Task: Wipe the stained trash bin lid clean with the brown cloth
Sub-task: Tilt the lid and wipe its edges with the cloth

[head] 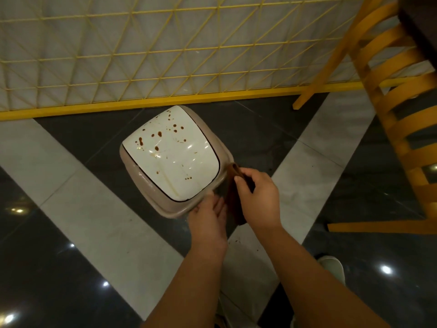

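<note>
A beige trash bin [139, 178] stands on the floor below me. Its white lid [175, 150] carries several brown spots, thickest toward the far left. The brown cloth [233, 192] hangs folded just off the bin's near right corner. My right hand [257, 197] pinches the cloth near its top. My left hand [208, 218] lies flat against the bin's near rim, fingers together, right beside the cloth; whether it touches the cloth is unclear. The cloth is off the lid.
A yellow wire fence [165, 55] runs behind the bin. A yellow wooden chair [397, 114] stands at the right, one leg near the fence. The floor is glossy dark tile with pale stripes [99, 209]. A pale shoe [331, 266] shows under my right arm.
</note>
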{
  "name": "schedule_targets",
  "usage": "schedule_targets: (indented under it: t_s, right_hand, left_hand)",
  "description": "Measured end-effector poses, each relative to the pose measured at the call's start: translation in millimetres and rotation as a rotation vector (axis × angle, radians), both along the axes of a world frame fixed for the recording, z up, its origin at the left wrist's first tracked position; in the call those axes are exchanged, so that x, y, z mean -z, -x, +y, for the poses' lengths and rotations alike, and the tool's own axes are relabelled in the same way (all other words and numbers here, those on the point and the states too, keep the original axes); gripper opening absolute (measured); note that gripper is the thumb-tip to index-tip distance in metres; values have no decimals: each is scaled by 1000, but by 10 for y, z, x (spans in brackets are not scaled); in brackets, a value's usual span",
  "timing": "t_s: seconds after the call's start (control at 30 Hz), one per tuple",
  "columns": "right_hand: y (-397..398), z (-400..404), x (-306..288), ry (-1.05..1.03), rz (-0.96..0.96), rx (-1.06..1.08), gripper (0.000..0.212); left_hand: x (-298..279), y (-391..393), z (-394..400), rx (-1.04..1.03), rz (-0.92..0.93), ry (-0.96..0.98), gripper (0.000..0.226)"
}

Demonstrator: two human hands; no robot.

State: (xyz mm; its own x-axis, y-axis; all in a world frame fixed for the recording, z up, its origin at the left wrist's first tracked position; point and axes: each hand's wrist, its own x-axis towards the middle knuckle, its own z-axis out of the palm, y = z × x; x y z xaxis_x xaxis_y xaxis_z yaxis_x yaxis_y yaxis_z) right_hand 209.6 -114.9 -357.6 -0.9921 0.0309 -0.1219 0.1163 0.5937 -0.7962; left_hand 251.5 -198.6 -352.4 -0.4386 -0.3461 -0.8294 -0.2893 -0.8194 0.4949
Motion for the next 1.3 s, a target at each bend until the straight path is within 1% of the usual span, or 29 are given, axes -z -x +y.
schedule_targets:
  t_s: [0.07, 0.13, 0.23, 0.33, 0.43, 0.5, 0.57, 0.63, 0.7, 0.77, 0.87, 1.0, 1.03, 1.17, 1.23, 1.3]
  right_hand:
    - [153, -15, -47, -45, 11, -36, 26]
    - [252, -73, -53, -102, 12, -91, 28]
    - [160, -160, -13, -101, -21, -91, 28]
    - [-124, -219, 58, -75, 16, -139, 21]
    - [-205, -234, 83, -114, 59, -238, 18]
    - [-134, -180, 83, -165, 100, -258, 18]
    - [-42, -66, 90, -165, 92, -172, 18]
    - [23, 74, 95, -130, 11, -40, 19]
    - [7, 155, 68, -73, -63, 26, 20]
    - [-76, 120, 19, 1, -99, 31, 21]
    - [-275, -61, -39, 112, -75, 33, 24]
    - [-422, -250, -17, 153, -107, 18, 26]
    - [-398, -260, -14, 157, -104, 19, 25]
    - [-53, -235, -61, 154, -23, 52, 22]
    - [159, -268, -103, 172, -46, 60, 24]
    - [329, -318, -109, 201, -118, 67, 25]
  left_hand:
    - [-6, 90, -55, -112, -8, -53, 47]
    - [39, 107, -109, -146, -10, -67, 46]
    - [65, 75, -133, -133, -5, -36, 41]
    - [50, 37, -155, -99, 10, -46, 33]
    - [82, -7, -206, -63, -7, -36, 33]
    - [93, -32, -234, -51, -20, -26, 35]
    - [90, -50, -267, -40, -40, -12, 37]
    - [89, -86, -327, -37, -41, 20, 39]
    - [97, -132, -406, -54, -54, 76, 40]
    - [91, -168, -447, -89, -79, 130, 40]
    - [119, -207, -364, -107, -94, 188, 45]
    - [193, -177, -269, -93, -59, 214, 56]
    - [202, -166, -274, -99, -47, 219, 57]
    - [177, -146, -287, -88, -15, 219, 49]
    - [143, -137, -274, -96, -37, 225, 49]
    - [119, -114, -257, -121, -44, 215, 50]
